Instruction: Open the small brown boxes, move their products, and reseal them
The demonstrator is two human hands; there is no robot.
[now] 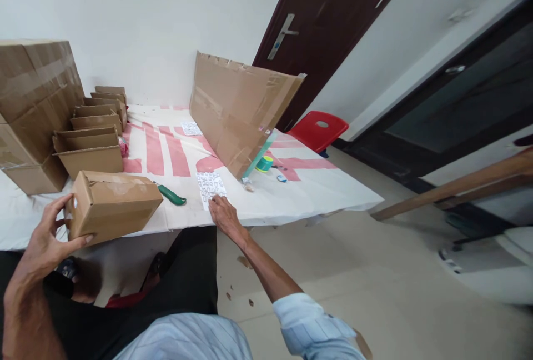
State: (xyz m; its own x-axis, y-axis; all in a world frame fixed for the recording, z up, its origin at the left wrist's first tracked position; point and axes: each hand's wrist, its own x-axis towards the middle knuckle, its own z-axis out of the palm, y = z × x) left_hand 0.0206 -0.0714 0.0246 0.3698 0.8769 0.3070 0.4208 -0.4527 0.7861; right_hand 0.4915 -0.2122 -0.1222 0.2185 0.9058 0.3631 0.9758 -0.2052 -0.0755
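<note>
My left hand (52, 235) grips the near left end of a closed, taped cardboard box (120, 204) at the table's front edge, thumb below and fingers on its end. My right hand (222, 214) rests on the lower part of a white printed sheet (210, 185), its fingers bent together; whether they pinch anything is too small to tell. Between the box and the sheet lies a green-handled cutter (171, 194). Another printed sheet (191, 128) lies farther back on the table.
Open small boxes (89, 151) stand in a row beside big cartons (37, 99) on the left. A large cardboard panel (241, 104) leans upright behind a green tape roll (264, 164). A red chair (318, 129) is beyond the cloth-covered table (333, 196).
</note>
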